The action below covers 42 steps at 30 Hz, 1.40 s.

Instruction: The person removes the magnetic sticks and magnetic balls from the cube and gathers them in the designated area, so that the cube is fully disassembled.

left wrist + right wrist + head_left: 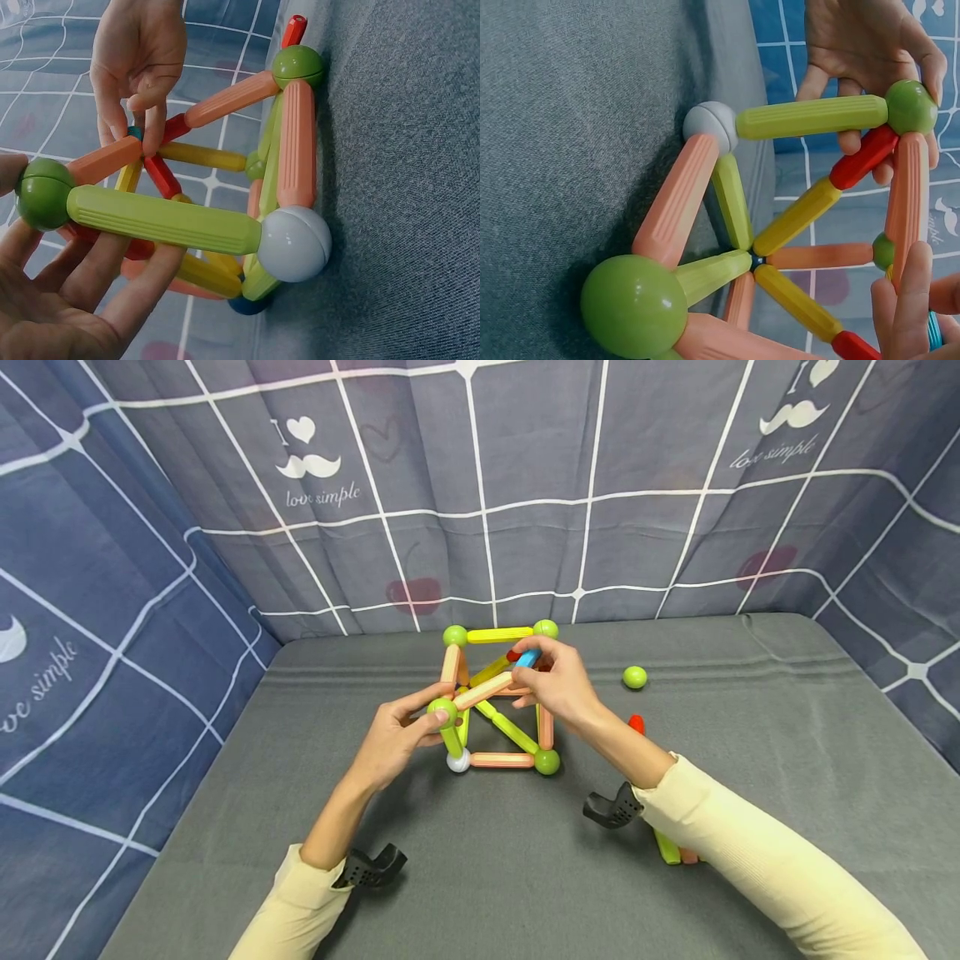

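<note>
Left hand [392, 742], in the head view, grips a green ball [442, 712]; the right hand [561, 683] pinches a blue piece [528, 658]; their stick frame [510, 727] stands toward the surface's [480, 877] far edge. Left wrist view: a white ball [295, 244] forms one lower corner. Right wrist view: a green rod [810, 118] joins it to the gripped ball.

The left hand [861, 46] grips a green ball [910, 109] joined to a lime stick [814, 117].

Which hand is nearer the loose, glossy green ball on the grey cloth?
Right. The right hand is left of the loose green ball; the left hand is much farther left.
</note>
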Tool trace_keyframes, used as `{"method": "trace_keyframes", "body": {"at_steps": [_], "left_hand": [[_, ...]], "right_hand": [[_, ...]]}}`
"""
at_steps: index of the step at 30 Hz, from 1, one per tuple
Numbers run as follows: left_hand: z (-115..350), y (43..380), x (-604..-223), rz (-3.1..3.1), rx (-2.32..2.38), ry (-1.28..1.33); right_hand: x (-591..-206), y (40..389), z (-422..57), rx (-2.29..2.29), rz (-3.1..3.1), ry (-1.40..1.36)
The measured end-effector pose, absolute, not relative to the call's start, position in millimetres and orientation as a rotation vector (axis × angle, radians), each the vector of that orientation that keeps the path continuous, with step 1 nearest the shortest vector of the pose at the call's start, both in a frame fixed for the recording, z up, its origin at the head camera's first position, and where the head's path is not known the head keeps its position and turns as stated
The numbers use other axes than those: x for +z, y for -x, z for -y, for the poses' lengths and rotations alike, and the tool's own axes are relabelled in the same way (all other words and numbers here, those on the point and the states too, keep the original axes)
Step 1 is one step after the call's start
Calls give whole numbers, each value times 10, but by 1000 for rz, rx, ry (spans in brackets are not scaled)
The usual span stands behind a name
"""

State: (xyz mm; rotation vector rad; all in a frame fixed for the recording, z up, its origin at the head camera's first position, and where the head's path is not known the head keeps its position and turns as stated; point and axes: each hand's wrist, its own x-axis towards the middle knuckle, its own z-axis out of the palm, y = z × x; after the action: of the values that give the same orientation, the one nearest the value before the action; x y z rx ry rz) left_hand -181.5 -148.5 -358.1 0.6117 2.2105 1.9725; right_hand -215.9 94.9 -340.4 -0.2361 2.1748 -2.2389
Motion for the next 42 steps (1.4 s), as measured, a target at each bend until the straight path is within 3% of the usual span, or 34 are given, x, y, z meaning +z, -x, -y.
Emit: {"method": "trace_keyframes", "body": {"at_steps": [15, 31, 42], "left_hand": [[1498, 1831, -3604, -2158, 2005, -675], [1491, 1823, -3600, -2181, 1991, -644], [1497, 1827, -3607, -2189, 1983, -652]], "right_hand": [[-3430, 1927, -1305, -2052, -2258, 402], [-3484, 1690, -1717, -2042, -2292, 363], [-3585, 1660, -2227, -1783, -2455, 225]]}}
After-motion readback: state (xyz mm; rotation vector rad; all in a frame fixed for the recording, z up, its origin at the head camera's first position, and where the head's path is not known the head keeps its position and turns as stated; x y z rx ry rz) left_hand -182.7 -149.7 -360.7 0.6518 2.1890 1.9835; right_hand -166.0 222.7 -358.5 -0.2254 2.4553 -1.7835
